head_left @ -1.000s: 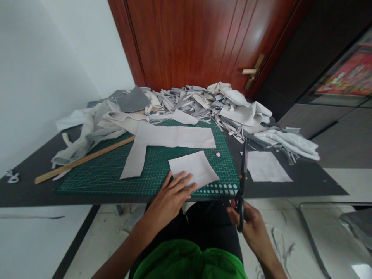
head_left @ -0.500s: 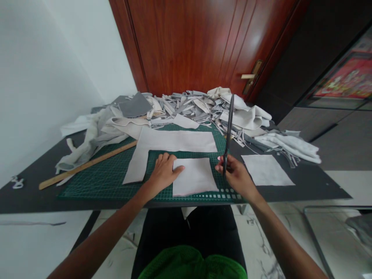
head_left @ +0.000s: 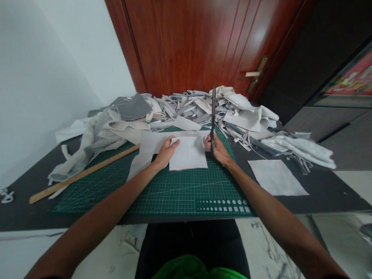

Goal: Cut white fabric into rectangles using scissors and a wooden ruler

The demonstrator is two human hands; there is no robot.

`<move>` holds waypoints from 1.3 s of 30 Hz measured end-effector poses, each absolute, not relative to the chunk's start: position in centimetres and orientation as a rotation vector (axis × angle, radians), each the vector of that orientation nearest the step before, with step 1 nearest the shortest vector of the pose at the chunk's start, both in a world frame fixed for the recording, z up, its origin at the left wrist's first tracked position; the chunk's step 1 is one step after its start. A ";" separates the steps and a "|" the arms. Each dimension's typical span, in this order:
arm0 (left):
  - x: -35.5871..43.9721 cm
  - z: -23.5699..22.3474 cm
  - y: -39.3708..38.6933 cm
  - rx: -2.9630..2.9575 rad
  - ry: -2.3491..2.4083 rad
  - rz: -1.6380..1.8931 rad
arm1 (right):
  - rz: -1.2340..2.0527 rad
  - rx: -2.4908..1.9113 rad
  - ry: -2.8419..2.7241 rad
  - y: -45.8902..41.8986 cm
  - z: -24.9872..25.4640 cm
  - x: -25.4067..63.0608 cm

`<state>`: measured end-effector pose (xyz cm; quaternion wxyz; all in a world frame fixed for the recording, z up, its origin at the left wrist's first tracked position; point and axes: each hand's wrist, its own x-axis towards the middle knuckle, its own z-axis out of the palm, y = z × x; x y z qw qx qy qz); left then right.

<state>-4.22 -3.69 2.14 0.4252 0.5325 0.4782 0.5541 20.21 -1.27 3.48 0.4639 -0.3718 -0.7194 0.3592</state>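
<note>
I've the left hand (head_left: 165, 153) open, pressing the white fabric square (head_left: 188, 154) flat on the green cutting mat (head_left: 174, 193), which suits; the right hand (head_left: 216, 150) grips black scissors (head_left: 213, 116) upright, blades together.

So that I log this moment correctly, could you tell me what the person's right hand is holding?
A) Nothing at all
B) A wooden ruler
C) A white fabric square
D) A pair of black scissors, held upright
D. The right hand grips the black scissors with the blades pointing up, beside the white fabric square, while the wooden ruler lies apart from it.
</note>
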 end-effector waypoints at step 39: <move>-4.9 3.0 -13.3 1.045 1.264 1.202 | 0.825 -1.242 -1.672 -2.2 3.6 21.3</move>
